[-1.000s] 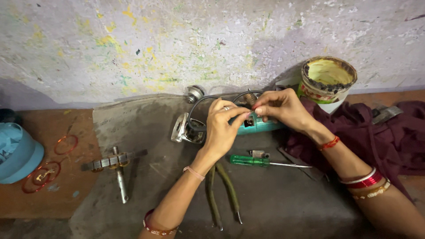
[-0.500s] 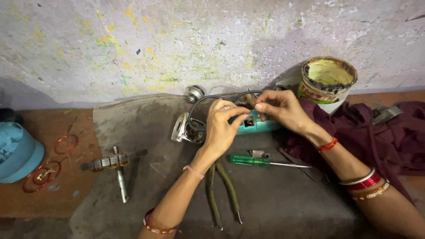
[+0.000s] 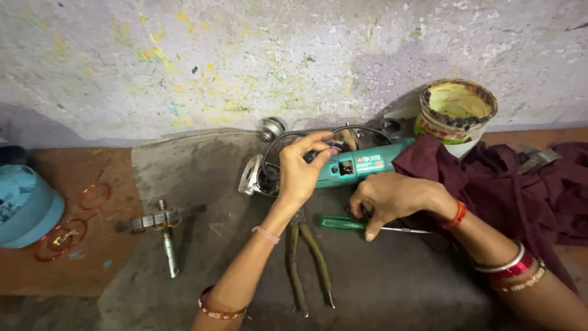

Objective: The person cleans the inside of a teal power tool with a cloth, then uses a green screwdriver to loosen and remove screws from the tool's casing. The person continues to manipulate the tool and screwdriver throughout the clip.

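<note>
The left hand rests on the near end of a teal plastic-bodied power tool lying on a grey stone slab. Its fingers are curled loosely over the tool's body, with thumb and fingertips pinched toward a dark spot on the casing; whether they grip a small part there is hard to tell, since the fingertips cover it. A black cable loops just behind those fingers, and a bare metal gear head sits just beside the heel of the hand.

The right hand lies palm down in front of the tool, its fingers bent and closed around the green translucent handle of a screwdriver, whose thin steel shaft runs out under the wrist. Just below the left wrist lie long-handled pliers with dull green grips.

Beyond the right hand's knuckles, a dark maroon cloth is bunched against the tool's far end, and a paint-crusted round tin stands behind it by the wall. Well apart from the left fingers lie a metal shaft with a crosspiece, coils of copper wire and a pale blue round container.
</note>
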